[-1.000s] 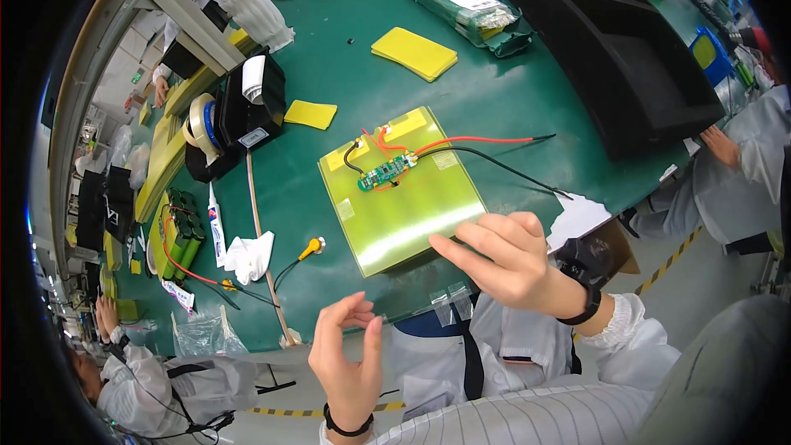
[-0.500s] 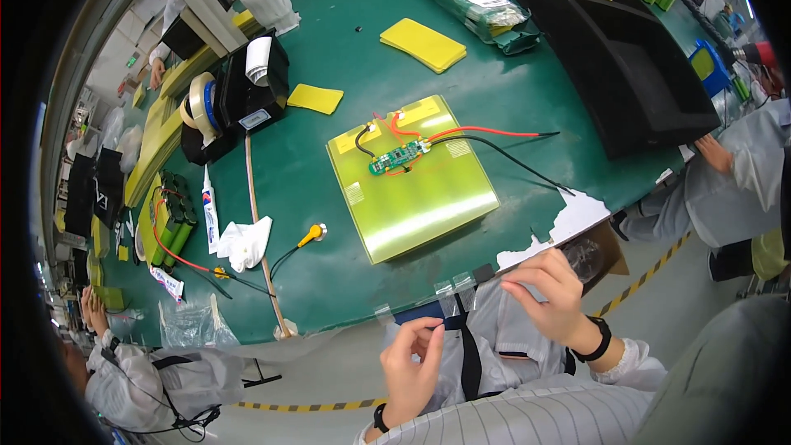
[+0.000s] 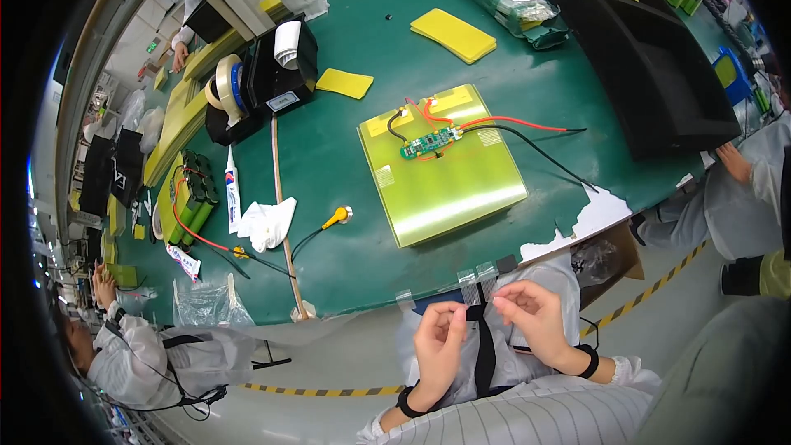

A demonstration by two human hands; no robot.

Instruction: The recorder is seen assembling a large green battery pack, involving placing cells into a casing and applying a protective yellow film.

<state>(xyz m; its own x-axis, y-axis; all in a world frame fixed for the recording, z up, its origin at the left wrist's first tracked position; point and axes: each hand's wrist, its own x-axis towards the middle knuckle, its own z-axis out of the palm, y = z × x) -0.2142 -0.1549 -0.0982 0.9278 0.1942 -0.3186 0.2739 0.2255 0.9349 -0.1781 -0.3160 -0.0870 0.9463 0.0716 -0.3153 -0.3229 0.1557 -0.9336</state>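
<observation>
Just off the table's front edge, my left hand and my right hand face each other, close together. Each has thumb and forefinger pinched; whatever lies between the fingertips is too small or clear to make out. Strips of clear tape hang from the edge just beyond my fingertips. Beyond them on the table lies a flat yellow-green battery pack. A green circuit board sits on its top, with short red and black wires. A longer red lead and black lead run off to the right.
On the left are a tape dispenser, a glue tube, a white cloth and a wired cell pack. Yellow sheets and a wrapped package lie farther back. A black tray stands right. Co-workers sit at both sides.
My right hand has come left toward my left hand, narrowing the gap between them. The whole view has shifted, so the table things appear farther right. The battery pack stays in place.
</observation>
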